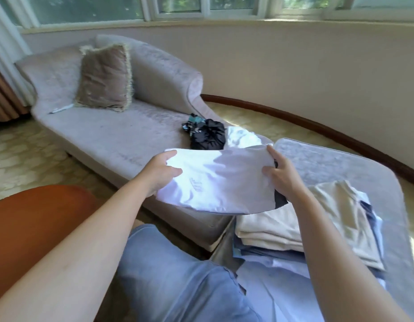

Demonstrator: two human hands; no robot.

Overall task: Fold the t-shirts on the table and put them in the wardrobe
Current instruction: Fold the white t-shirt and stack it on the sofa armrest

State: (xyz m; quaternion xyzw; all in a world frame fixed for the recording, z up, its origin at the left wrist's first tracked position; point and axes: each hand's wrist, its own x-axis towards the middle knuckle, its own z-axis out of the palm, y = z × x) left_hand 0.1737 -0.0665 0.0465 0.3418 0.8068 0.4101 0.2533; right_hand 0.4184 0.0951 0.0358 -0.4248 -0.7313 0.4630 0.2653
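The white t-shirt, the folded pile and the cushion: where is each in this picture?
white t-shirt (215, 182): head view, middle of its upper face.
folded pile (264, 227): head view, cream top layer.
cushion (103, 77): head view, centre of its front.

A home sitting room: chaise sofa (122, 133) with cushion (105, 77) beneath bay windows (178, 5).
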